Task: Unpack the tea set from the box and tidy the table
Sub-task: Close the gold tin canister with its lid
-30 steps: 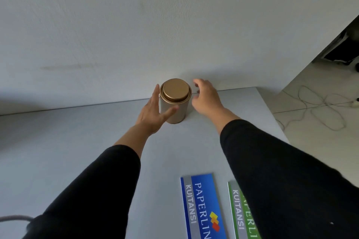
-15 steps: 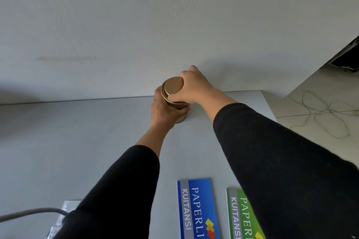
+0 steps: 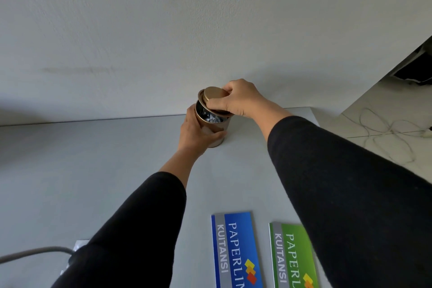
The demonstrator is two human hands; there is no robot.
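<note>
Tin: gold-brown round tea tin (image 3: 216,127) standing upright on the grey table (image 3: 70,170), near its far edge and close to the pale wall (image 3: 187,18); its mouth is partly uncovered and something dark and shiny shows inside, too dim to tell what
Lid: matching gold lid (image 3: 214,96), tilted and lifted off the tin's left side, its right edge hidden under fingers; whether that edge touches the rim cannot be told
Left hand: left hand (image 3: 195,133) wrapped round the tin's body from the near left side, thumb lying across the front; a closed hold on the tin
Right hand: right hand (image 3: 240,98) reaching in from the right, fingers curled tight over the lid's top and edge; a closed hold on the lid
Sleeves: both arms in black long sleeves, wrists bare
Receipt books: blue booklet (image 3: 236,250) printed PAPERLINE KUITANSI lying flat at the near edge; green booklet (image 3: 292,257) of the same print just to its right, partly covered by the right sleeve; the two lie apart with a strip of table between them
Cable on table: grey cable (image 3: 35,252) at the lower left, running in beside the left sleeve
Floor: pale floor (image 3: 385,112) to the right of the table, with a thin white cord (image 3: 385,131) looped loosely on it
</note>
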